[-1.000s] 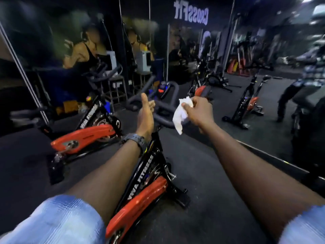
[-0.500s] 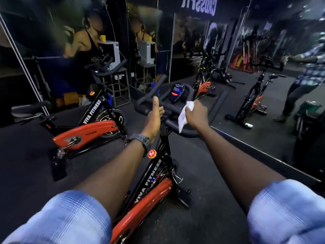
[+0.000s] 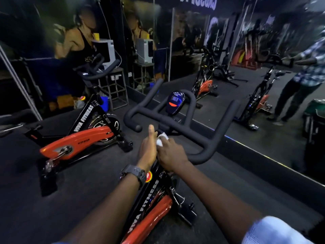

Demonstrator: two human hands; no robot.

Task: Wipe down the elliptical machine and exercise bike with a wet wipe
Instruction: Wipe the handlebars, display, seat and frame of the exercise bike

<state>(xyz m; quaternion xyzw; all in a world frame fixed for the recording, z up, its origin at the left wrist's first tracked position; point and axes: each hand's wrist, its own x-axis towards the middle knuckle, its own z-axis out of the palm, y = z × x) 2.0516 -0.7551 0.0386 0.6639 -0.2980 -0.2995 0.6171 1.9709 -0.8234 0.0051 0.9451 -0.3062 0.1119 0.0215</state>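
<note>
A black and orange exercise bike (image 3: 151, 205) stands right below me, its black handlebar (image 3: 190, 131) spreading out ahead with a small blue console (image 3: 175, 103) at its centre. My right hand (image 3: 171, 154) grips a crumpled white wet wipe (image 3: 161, 140) against the handlebar stem just under the bar. My left hand (image 3: 147, 147) sits beside it on the stem's left side, thumb pointing up; its fingers are hidden behind the stem. A dark watch is on my left wrist.
A second orange bike (image 3: 80, 143) stands to the left. A wall mirror (image 3: 263, 50) runs along the right and reflects more bikes and a person in a patterned shirt (image 3: 309, 67). A metal stand with a white box (image 3: 109, 55) is at the back. Dark rubber floor all around.
Both hands came down from the handlebar's centre bar to the stem below it, close together. The wipe, hanging loose before, is now bunched in my right hand. My view moved closer.
</note>
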